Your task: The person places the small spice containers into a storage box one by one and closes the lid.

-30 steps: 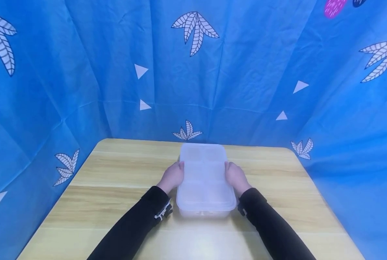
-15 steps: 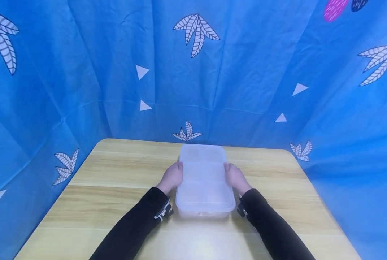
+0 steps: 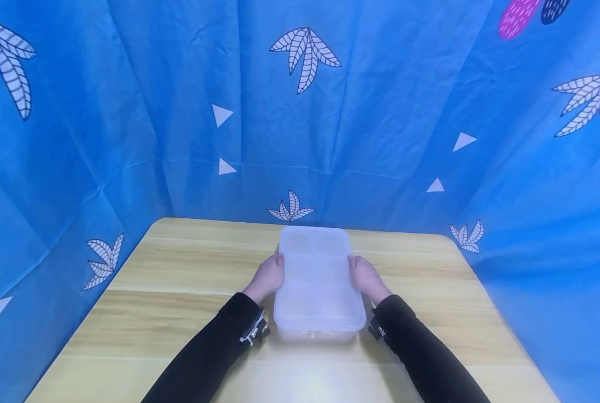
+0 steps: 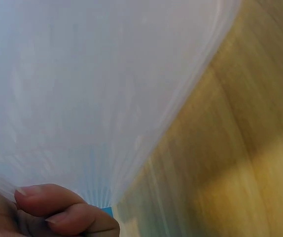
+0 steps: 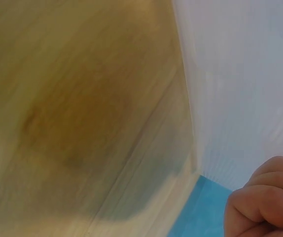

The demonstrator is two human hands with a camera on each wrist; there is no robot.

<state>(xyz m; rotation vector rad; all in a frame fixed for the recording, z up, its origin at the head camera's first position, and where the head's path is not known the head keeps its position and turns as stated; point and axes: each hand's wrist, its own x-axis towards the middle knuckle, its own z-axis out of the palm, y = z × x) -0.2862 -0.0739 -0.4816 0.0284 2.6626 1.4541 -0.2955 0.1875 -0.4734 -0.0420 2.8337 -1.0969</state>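
Observation:
A translucent white plastic storage box (image 3: 317,280) with a flat lid stands lengthwise before me in the head view, its short side towards me. My left hand (image 3: 268,275) grips its left long side, thumb up by the lid's edge. On the opposite side my right hand (image 3: 366,276) holds it the same way. Curled fingers (image 4: 57,207) lie against the cloudy plastic wall in the left wrist view. The right wrist view has bent fingers (image 5: 267,200) at the box's other wall. What the box contains cannot be made out.
The box is over a light wooden table (image 3: 179,313) with rounded far corners. Behind and on both sides hangs a blue curtain (image 3: 380,101) with leaf and triangle prints, close to the table's far edge.
Both hands keep their grip on the storage box, which stays at nearly the same place over the table. The head view as a whole has tilted very slightly.

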